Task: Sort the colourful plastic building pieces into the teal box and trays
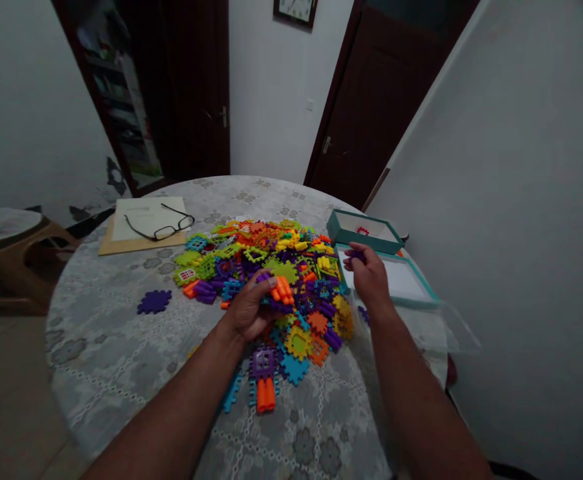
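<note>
orange tubes sit gripped in my left fingers; my right fingers pinch a purple piece; i'd press lightly

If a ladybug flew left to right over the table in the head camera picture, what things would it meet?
Black glasses → left hand → orange tubes it holds → right hand.
</note>
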The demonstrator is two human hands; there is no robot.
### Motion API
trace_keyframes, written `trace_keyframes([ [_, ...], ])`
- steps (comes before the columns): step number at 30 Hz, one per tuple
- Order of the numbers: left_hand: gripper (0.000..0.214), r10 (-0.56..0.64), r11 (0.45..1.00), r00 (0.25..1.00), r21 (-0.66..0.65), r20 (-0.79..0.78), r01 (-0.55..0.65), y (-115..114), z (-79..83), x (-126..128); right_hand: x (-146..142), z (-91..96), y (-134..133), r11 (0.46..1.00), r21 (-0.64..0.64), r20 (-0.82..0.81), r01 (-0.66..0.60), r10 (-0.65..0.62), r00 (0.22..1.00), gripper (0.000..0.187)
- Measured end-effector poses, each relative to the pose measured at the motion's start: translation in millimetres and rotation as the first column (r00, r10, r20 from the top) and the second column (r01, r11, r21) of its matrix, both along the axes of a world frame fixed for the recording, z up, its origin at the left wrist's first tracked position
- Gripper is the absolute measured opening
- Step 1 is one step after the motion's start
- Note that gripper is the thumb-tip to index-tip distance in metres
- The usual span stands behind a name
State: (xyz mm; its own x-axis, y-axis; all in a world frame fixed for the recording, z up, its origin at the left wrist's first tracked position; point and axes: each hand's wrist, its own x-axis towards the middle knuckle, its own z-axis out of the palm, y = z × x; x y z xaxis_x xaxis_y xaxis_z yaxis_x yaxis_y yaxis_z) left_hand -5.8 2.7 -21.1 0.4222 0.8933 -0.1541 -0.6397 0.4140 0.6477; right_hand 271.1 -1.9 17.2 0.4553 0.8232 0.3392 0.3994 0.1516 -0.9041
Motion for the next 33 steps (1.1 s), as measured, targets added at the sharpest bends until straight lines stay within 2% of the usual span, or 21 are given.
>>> trace_keyframes([
  [1,0.051,-0.013,1.000,1.000,0.005,0.014,0.013,-0.6,0.1,0.0,20.6,-3.7,5.8,0.990,-0.105,0.228,0.094,-0.068,0.971,0.044],
  [2,0.050,-0.020,1.000,1.000,0.007,0.024,0.020,-1.3,0.6,0.1,38.8,-7.2,11.0,0.968,-0.186,0.391,0.166,-0.082,0.917,0.045],
  [4,0.048,-0.034,0.999,0.999,0.007,0.034,0.034,-2.9,2.5,0.5,66.0,-11.9,18.4,0.944,-0.242,0.484,0.226,-0.084,0.871,0.046],
  [6,0.047,-0.045,0.999,0.998,0.006,0.039,0.045,-4.3,5.0,0.3,80.0,-12.9,21.5,0.937,-0.254,0.493,0.242,-0.089,0.865,0.045],
  [8,0.047,-0.054,0.999,0.997,0.006,0.049,0.053,-5.1,6.8,-0.5,81.3,-10.3,20.5,0.935,-0.240,0.511,0.259,-0.105,0.853,0.046],
  [10,0.050,-0.062,0.998,0.996,0.003,0.067,0.062,-5.4,7.2,-1.4,70.2,-5.4,15.5,0.943,-0.193,0.534,0.272,-0.131,0.835,0.047],
  [11,0.051,-0.065,0.998,0.995,-0.001,0.073,0.066,-5.5,6.8,-1.7,60.1,-2.5,11.4,0.954,-0.164,0.523,0.252,-0.132,0.842,0.046],
  [13,0.054,-0.080,0.997,0.995,-0.008,0.066,0.081,-5.8,5.5,-1.6,31.5,3.0,0.0,0.984,-0.136,0.394,0.113,-0.051,0.918,0.043],
  [14,0.055,-0.090,0.996,0.994,-0.012,0.056,0.091,-6.1,4.8,-1.3,14.2,5.3,-6.7,0.991,-0.137,0.261,-0.016,0.052,0.964,0.041],
  [15,0.055,-0.099,0.995,0.994,-0.014,0.046,0.099,-6.6,4.5,-0.9,-3.9,7.1,-13.8,0.974,-0.148,0.082,-0.171,0.184,0.980,0.041],
  [16,0.056,-0.108,0.994,0.993,-0.012,0.039,0.109,-7.3,4.4,-0.5,-21.9,8.2,-20.7,0.936,-0.160,-0.072,-0.314,0.306,0.949,0.042],
  [17,0.057,-0.116,0.993,0.993,-0.008,0.036,0.116,-7.9,4.6,-0.1,-38.7,8.5,-26.9,0.901,-0.149,-0.154,-0.408,0.386,0.909,0.042],
  [19,0.058,-0.129,0.992,0.991,-0.001,0.039,0.129,-9.1,5.6,0.4,-65.7,6.5,-36.5,0.855,-0.121,-0.218,-0.504,0.473,0.854,0.040],
  [21,0.057,-0.143,0.990,0.989,0.006,0.040,0.143,-9.7,6.2,0.1,-81.7,1.6,-41.4,0.858,-0.102,-0.212,-0.503,0.475,0.854,0.036],
  [23,0.056,-0.152,0.988,0.988,0.016,0.040,0.151,-9.8,6.0,-0.5,-88.0,-4.6,-42.2,0.889,-0.091,-0.207,-0.449,0.424,0.882,0.032],
  [26,0.056,-0.157,0.988,0.987,0.020,0.032,0.156,-9.7,5.4,-1.5,-86.1,-12.1,-40.3,0.942,-0.062,-0.204,-0.330,0.312,0.928,0.031],
  [28,0.058,-0.150,0.989,0.988,0.007,0.026,0.149,-9.8,5.5,-1.7,-80.8,-14.6,-39.5,0.978,-0.009,-0.191,-0.207,0.202,0.961,0.031],
  [31,0.060,-0.143,0.990,0.990,-0.009,0.016,0.143,-9.9,5.4,-0.8,-71.6,-15.8,-40.4,0.995,0.087,-0.252,-0.052,0.072,0.965,0.042],
  [33,0.058,-0.151,0.989,0.989,-0.013,-0.001,0.151,-9.8,4.3,0.3,-67.8,-16.2,-42.6,0.992,0.103,-0.335,-0.066,0.097,0.937,0.052],
])
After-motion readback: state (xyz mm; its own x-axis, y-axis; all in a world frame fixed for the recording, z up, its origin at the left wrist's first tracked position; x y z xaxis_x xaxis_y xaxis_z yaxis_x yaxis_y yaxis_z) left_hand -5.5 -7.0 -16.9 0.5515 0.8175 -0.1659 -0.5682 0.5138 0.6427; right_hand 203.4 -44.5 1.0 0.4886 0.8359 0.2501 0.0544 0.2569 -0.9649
